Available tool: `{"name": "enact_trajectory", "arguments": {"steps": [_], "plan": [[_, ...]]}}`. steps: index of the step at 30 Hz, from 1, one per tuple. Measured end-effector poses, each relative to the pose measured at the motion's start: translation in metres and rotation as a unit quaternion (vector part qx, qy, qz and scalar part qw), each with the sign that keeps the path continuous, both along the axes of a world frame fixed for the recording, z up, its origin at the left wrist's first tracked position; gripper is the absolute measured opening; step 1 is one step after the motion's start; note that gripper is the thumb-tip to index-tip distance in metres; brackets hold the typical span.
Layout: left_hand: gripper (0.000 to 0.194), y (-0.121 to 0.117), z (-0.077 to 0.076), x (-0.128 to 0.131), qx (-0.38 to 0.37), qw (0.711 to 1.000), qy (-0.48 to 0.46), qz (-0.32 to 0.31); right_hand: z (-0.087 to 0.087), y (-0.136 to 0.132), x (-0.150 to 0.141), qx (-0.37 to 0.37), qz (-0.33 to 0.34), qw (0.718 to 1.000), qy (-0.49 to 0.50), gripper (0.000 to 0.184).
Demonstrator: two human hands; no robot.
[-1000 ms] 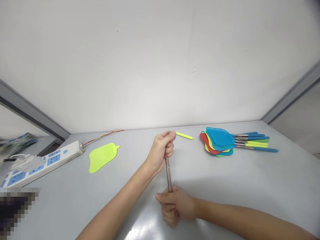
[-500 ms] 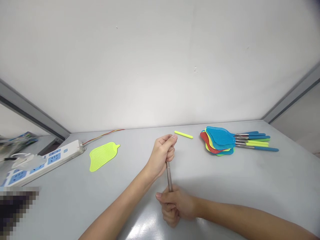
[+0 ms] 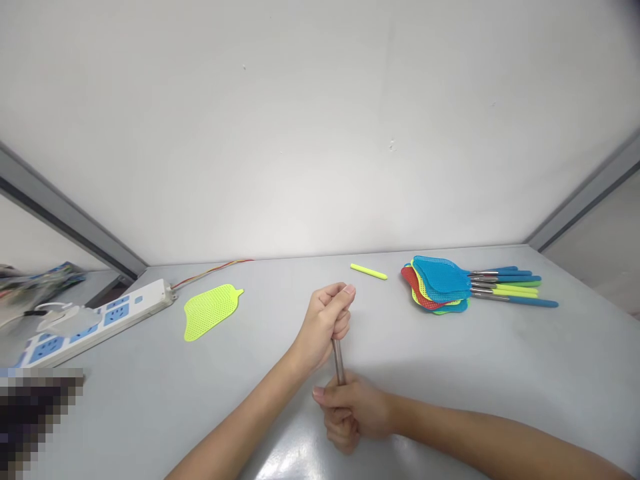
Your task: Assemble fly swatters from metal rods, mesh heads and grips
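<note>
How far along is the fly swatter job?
Partly done. The pile of swatters already has mesh heads on steel shafts with coloured grips. In hand: a bare steel rod, held by the left hand and right hand. Left: a loose yellow-green swatter head and a yellow-green grip, apart on the table.

Both ends of metal rod hidden inside left hand and right hand; pixelated patch at lower left, contents unreadable.

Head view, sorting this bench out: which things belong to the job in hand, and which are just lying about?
In the job: steel swatter shaft, gripped by left hand and right hand.
Lying about: lime swatter head, lime grip, stacked swatters, power strip.
</note>
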State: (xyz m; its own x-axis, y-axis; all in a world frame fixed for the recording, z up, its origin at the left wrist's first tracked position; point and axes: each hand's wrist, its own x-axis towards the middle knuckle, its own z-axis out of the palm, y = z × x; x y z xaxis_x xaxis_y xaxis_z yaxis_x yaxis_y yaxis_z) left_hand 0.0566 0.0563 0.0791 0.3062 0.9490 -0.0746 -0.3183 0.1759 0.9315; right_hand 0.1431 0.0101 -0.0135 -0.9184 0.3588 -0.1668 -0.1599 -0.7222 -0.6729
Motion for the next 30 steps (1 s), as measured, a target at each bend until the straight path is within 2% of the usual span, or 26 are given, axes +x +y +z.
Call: {"name": "enact_trajectory", "arguments": {"steps": [11, 16, 21, 25, 30], "plan": [[0.031, -0.002, 0.0, -0.003, -0.013, 1.0, -0.025, 0.009, -0.003, 0.001, -0.001, -0.003, 0.004, 1.0, -0.001, 0.052], [0.026, 0.004, 0.003, -0.009, -0.039, 0.997, -0.067, -0.022, 0.0, 0.004, -0.001, -0.006, 0.005, 1.0, -0.004, 0.051], [0.031, 0.007, 0.007, -0.012, -0.056, 0.993, -0.099, -0.044, 0.004, 0.007, 0.0, -0.015, 0.015, 1.0, -0.005, 0.05], [0.034, 0.0, 0.002, -0.011, -0.06, 0.992, -0.1, -0.04, 0.004, 0.01, 0.001, -0.026, 0.011, 1.0, 0.002, 0.048], [0.031, -0.008, -0.015, -0.01, -0.052, 0.996, -0.065, -0.017, 0.002, 0.014, 0.002, -0.052, 0.014, 0.999, 0.003, 0.04]]}}
